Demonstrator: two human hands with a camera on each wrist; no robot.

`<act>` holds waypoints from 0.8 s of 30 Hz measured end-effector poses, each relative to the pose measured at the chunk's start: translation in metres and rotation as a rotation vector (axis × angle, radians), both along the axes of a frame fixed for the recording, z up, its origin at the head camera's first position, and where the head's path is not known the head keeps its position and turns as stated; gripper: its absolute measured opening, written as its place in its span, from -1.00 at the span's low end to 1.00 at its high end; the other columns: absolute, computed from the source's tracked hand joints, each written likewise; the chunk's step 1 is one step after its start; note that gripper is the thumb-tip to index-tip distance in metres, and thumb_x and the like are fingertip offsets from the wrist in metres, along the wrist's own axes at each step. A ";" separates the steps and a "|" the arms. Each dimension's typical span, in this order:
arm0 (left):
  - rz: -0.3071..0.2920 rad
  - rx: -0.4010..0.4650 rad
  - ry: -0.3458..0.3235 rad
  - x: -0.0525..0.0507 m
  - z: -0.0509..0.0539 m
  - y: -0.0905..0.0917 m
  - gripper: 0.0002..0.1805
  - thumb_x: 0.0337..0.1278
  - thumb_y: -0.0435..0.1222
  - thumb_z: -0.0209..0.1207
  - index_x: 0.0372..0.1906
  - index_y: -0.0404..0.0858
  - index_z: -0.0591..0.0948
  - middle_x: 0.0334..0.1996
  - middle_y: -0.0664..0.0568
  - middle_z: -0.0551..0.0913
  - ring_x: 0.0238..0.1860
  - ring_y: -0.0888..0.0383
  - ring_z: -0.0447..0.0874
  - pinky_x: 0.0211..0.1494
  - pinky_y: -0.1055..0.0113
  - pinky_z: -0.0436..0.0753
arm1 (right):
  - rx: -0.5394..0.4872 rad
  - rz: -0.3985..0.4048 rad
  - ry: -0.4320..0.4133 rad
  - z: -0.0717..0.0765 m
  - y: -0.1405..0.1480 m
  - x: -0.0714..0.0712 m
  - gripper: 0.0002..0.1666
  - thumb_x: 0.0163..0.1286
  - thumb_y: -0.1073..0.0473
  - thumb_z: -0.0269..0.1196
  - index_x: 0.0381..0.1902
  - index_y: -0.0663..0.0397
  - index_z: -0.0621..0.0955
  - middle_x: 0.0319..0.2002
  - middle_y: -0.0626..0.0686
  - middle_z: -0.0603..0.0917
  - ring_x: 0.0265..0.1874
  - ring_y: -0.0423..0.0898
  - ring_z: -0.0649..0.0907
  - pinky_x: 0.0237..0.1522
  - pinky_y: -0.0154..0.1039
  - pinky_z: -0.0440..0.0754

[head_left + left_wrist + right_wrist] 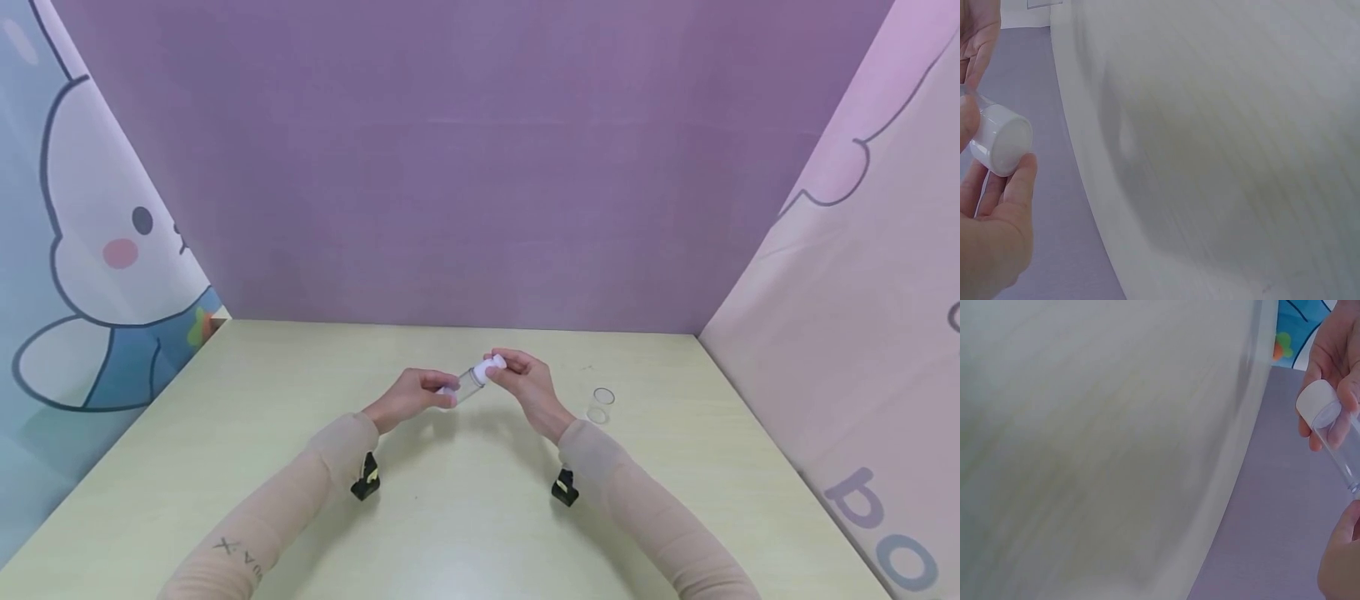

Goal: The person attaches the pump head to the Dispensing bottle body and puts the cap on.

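From the head view I look forward and down at the table (465,533); my wrist views, much nearer, look across it, the pair sharing the bottle (470,384) at opposite edges.

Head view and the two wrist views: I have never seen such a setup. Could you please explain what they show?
There is no machine here: a person works with a bare left hand and right hand. The wide picture comes from a camera worn on the head; the other two come from cameras worn on the wrists. Between them, the hands hold a tilted clear container above the table, one at each white end. On the table, beyond the right hand's outer side, rests a clear cylinder.
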State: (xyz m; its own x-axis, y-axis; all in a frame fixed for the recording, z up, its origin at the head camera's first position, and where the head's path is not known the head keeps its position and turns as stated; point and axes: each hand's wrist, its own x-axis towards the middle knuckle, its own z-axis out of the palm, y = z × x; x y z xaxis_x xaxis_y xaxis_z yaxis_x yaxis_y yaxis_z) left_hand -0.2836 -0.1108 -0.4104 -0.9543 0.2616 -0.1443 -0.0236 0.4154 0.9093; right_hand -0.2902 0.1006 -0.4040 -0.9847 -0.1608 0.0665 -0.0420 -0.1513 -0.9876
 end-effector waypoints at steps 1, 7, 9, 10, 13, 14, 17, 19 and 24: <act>0.002 -0.003 -0.001 0.000 0.000 0.000 -0.60 0.04 -0.25 0.25 0.05 -0.14 0.58 0.08 -0.01 0.56 0.05 0.04 0.49 0.14 -0.01 0.40 | 0.002 0.000 -0.001 0.000 0.000 0.000 -0.54 0.14 0.38 0.27 0.04 0.31 0.51 -0.04 0.10 0.65 -0.13 -0.21 0.63 0.01 -0.28 0.54; -0.007 0.008 -0.005 -0.002 -0.001 0.001 -0.60 0.04 -0.25 0.26 0.06 -0.14 0.58 0.08 -0.01 0.56 0.06 0.04 0.49 0.14 0.02 0.40 | 0.048 -0.017 -0.004 0.002 0.001 0.001 -0.54 0.15 0.34 0.28 0.05 0.27 0.52 -0.04 0.10 0.65 -0.14 -0.20 0.63 0.00 -0.29 0.54; -0.008 0.009 -0.005 -0.002 -0.001 0.002 -0.60 0.04 -0.25 0.26 0.05 -0.15 0.58 0.08 -0.01 0.56 0.06 0.04 0.49 0.14 0.01 0.40 | 0.059 -0.018 0.003 0.002 0.002 0.002 -0.55 0.16 0.33 0.28 0.05 0.27 0.52 -0.03 0.11 0.64 -0.14 -0.20 0.63 0.00 -0.28 0.54; -0.007 0.006 -0.004 -0.002 -0.001 0.002 -0.60 0.03 -0.24 0.26 0.05 -0.14 0.58 0.07 -0.01 0.56 0.05 0.04 0.49 0.14 0.01 0.40 | 0.060 -0.018 0.007 0.002 0.002 0.002 -0.55 0.16 0.33 0.28 0.05 0.27 0.52 -0.03 0.12 0.64 -0.14 -0.19 0.62 0.01 -0.28 0.54; -0.005 0.002 -0.006 -0.002 -0.001 0.002 -0.60 0.03 -0.24 0.26 0.05 -0.13 0.58 0.07 0.00 0.56 0.05 0.04 0.49 0.14 0.00 0.40 | 0.071 -0.019 0.017 0.003 0.002 0.002 -0.55 0.16 0.32 0.27 0.05 0.27 0.52 -0.02 0.12 0.63 -0.14 -0.19 0.62 0.01 -0.27 0.54; -0.004 0.001 -0.006 -0.002 -0.001 0.002 -0.60 0.04 -0.24 0.26 0.05 -0.13 0.58 0.07 0.00 0.56 0.06 0.04 0.49 0.14 0.00 0.39 | 0.072 -0.022 0.018 0.003 0.002 0.003 -0.55 0.16 0.32 0.28 0.05 0.26 0.53 -0.03 0.12 0.63 -0.15 -0.19 0.62 0.00 -0.28 0.54; -0.001 -0.001 -0.009 -0.003 -0.001 0.003 -0.61 0.04 -0.23 0.26 0.04 -0.11 0.59 0.08 0.00 0.56 0.06 0.05 0.49 0.15 -0.01 0.39 | 0.076 -0.030 0.013 0.002 0.002 0.003 -0.57 0.16 0.30 0.28 0.03 0.22 0.55 -0.04 0.10 0.64 -0.15 -0.19 0.62 0.00 -0.28 0.55; 0.003 -0.005 -0.010 -0.003 -0.001 0.003 -0.62 0.04 -0.22 0.26 0.04 -0.09 0.59 0.08 0.01 0.56 0.06 0.04 0.49 0.16 -0.02 0.39 | 0.079 -0.033 0.013 0.002 0.002 0.003 -0.58 0.16 0.29 0.29 0.02 0.20 0.56 -0.04 0.09 0.64 -0.15 -0.19 0.62 -0.01 -0.29 0.55; 0.003 -0.002 -0.005 -0.003 -0.001 0.003 -0.60 0.03 -0.23 0.26 0.05 -0.12 0.58 0.07 0.01 0.56 0.07 0.05 0.49 0.15 -0.01 0.39 | 0.084 -0.034 0.018 0.001 0.002 0.002 -0.55 0.15 0.27 0.30 0.04 0.22 0.54 -0.03 0.09 0.63 -0.14 -0.19 0.61 -0.02 -0.29 0.56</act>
State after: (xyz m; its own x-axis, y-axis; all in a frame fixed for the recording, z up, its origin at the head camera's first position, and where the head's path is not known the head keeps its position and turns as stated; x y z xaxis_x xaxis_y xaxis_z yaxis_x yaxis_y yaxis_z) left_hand -0.2868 -0.1082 -0.4118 -0.9543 0.2589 -0.1493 -0.0289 0.4172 0.9083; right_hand -0.2881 0.1023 -0.4035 -0.9885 -0.1330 0.0715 -0.0632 -0.0660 -0.9958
